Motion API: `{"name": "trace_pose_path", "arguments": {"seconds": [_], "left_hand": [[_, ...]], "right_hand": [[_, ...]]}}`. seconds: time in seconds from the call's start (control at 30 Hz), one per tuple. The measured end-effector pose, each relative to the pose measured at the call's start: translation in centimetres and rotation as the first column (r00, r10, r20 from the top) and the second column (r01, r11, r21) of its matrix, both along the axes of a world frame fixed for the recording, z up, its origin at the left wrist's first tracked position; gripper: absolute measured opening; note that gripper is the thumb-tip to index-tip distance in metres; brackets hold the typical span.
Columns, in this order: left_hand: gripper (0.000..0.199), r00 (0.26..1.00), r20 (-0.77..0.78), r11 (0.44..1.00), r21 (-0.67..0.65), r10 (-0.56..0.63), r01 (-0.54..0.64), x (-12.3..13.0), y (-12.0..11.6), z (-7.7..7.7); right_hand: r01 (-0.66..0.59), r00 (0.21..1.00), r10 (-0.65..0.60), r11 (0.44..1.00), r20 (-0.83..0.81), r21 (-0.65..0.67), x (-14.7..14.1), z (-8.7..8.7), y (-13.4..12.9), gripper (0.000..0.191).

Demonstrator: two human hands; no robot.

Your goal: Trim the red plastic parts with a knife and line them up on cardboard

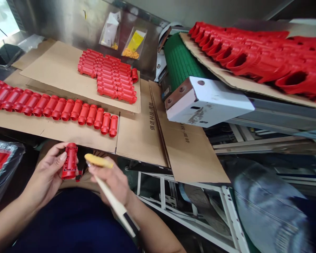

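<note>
Down at the left, my left hand [47,172] is closed around a red plastic tube part [70,161], held roughly upright with its slotted side showing. Just to its right, my right hand [114,181] grips a pale stick-handled tool [113,202] with a black end. A yellow rounded piece [98,161] shows at those fingers, close to the red part but apart from it. Whether the yellow piece belongs to the tool, I cannot tell. Beyond my hands, a long row of red tubes [51,105] lies on the cardboard [76,135].
More red parts [107,75] are grouped on a raised cardboard sheet [52,66]. Two small bags [135,42] hold yellow bits. At right, a green conveyor belt [179,59] carries cardboard with red parts. A lined bin [14,151] stands left; a person's denim-clad leg [268,207] is lower right.
</note>
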State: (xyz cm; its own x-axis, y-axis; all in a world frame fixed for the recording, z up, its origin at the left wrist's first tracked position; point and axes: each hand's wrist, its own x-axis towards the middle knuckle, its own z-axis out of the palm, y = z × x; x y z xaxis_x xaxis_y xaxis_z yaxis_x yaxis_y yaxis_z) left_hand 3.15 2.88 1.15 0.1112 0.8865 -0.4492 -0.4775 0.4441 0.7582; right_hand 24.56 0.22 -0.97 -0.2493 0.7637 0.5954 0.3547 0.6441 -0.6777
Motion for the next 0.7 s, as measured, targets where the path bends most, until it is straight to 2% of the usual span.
{"name": "trace_pose_path", "arguments": {"seconds": [0.07,0.2,0.43,0.7], "left_hand": [[0.04,0.993,0.087,0.991,-0.1,-0.083,0.091,-0.1,0.2,0.1],[0.037,0.965,0.194,0.957,-0.196,-0.175,0.214,-0.1,0.4,-0.1],[0.032,0.969,0.172,0.946,-0.242,-0.179,0.217,0.2,0.4,-0.5],[0.025,0.97,0.173,0.95,-0.233,-0.169,0.207,0.2,0.3,-0.4]], "right_hand": [[-0.004,0.992,-0.006,0.997,-0.13,-0.075,-0.2,0.1,-0.1,0.02],[-0.232,0.951,0.202,0.966,-0.232,-0.11,-0.6,1.0,-0.9,0.018],[-0.317,0.948,0.313,0.939,-0.051,-0.132,-0.4,2.3,-1.1,0.021],[-0.313,0.949,0.316,0.941,0.003,-0.125,-0.5,1.7,-0.9,0.025]]}}
